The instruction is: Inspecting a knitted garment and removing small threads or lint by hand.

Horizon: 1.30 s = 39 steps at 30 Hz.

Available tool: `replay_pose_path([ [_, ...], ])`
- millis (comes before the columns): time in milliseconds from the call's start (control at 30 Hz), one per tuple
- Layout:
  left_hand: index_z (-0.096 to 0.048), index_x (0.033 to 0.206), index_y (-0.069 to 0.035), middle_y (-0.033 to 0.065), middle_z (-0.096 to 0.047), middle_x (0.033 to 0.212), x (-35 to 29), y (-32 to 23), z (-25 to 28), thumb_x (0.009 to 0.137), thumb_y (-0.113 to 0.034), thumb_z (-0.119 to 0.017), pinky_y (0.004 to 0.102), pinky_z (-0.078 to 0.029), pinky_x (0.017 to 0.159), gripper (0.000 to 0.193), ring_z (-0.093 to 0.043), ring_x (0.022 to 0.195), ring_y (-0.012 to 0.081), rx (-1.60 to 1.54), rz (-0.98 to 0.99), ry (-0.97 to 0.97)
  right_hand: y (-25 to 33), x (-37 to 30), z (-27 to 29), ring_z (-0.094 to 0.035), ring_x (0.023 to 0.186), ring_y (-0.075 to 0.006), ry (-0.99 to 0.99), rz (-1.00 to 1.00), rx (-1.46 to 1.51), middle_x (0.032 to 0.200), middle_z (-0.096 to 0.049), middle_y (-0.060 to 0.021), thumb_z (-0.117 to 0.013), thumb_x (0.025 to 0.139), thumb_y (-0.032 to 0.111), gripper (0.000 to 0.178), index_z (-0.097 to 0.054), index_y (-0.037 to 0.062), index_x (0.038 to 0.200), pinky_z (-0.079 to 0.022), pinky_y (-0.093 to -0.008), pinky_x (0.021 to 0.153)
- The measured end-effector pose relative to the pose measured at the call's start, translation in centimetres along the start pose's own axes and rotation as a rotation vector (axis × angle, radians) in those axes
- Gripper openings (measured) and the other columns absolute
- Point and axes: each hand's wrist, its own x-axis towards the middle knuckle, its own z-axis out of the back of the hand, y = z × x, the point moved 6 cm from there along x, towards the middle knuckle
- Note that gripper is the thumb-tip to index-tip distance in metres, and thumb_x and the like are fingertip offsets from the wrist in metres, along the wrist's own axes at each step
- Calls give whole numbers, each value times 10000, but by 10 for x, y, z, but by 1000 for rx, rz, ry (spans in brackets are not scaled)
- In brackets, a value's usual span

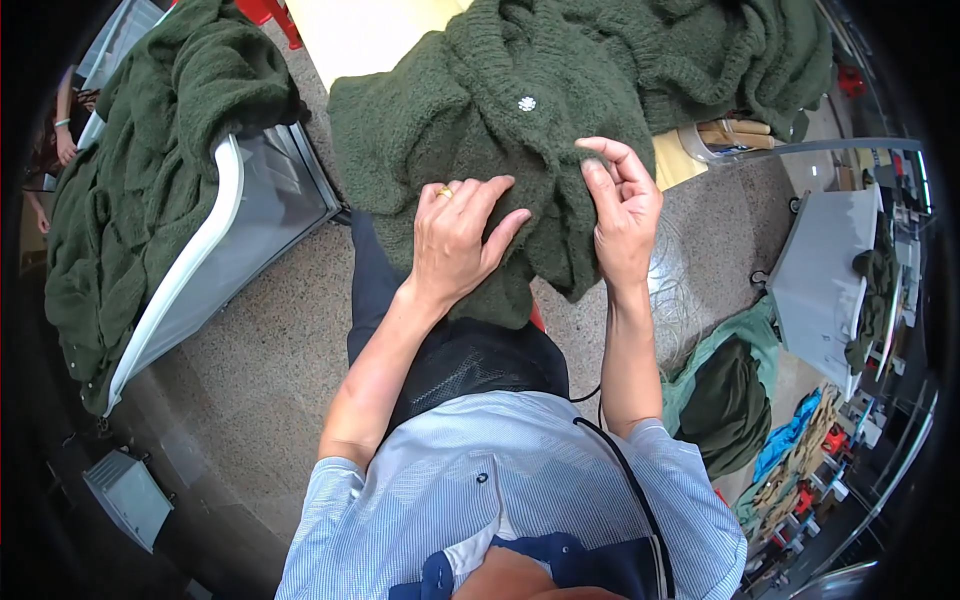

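We press our left hand (455,240) flat, fingers together, on the green sweater (480,140) across our lap, steadying it while our right hand (622,215) pinches its edge near the far white button (527,103).

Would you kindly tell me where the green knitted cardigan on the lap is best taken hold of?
Probably by the thick folded front edge of the green knitted cardigan, just below the white button, coming from the right as the right hand does: that edge stands up in a ridge, while the left hand lies flat on the knit.
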Motion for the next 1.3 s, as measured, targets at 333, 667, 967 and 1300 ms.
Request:
replay_pose_path([
  [333, -643, 1401, -47, 143, -725, 1243, 16, -23, 19, 821, -299, -950, 446, -501, 911, 703, -706, 1093, 332, -100, 35, -102, 23, -40, -8, -632, 851, -154, 91, 247, -454, 1000, -689, -74, -789, 852, -100, 330, -819, 12, 1162, -509, -281, 771],
  [667, -766, 1211, -56, 91, -751, 983, -12, 0, 7, 832, -22, -809, 402, -533, 841, 382, -706, 870, 287, -194, 289, -204, 0, -43, -1, -604, 839, -128, 35, 151, -435, 1057, -689, -54, -824, 870, -52, 217, -762, -9, 1073, -515, -279, 776],
  [967, -773, 1053, -20, 99, -757, 917, -36, 10, 12, 924, -44, -832, 320, -512, 777, 144, -700, 844, 189, -271, 471, -255, -4, -50, -11, -710, 946, -172, 171, 211, -418, 1122, -748, -130, -707, 1030, -22, 194, -788, -21, 1206, -573, -312, 876],
  [1300, -738, 1258, -10, -21, -756, 1123, -45, 6, 18, 1126, -118, -716, 199, -515, 881, 172, -648, 979, 21, -1098, 714, -325, -9, -56, -27, -684, 861, -198, 72, 315, -613, 1031, -743, -81, -869, 925, 49, 272, -816, 45, 1191, -546, -340, 815],
])
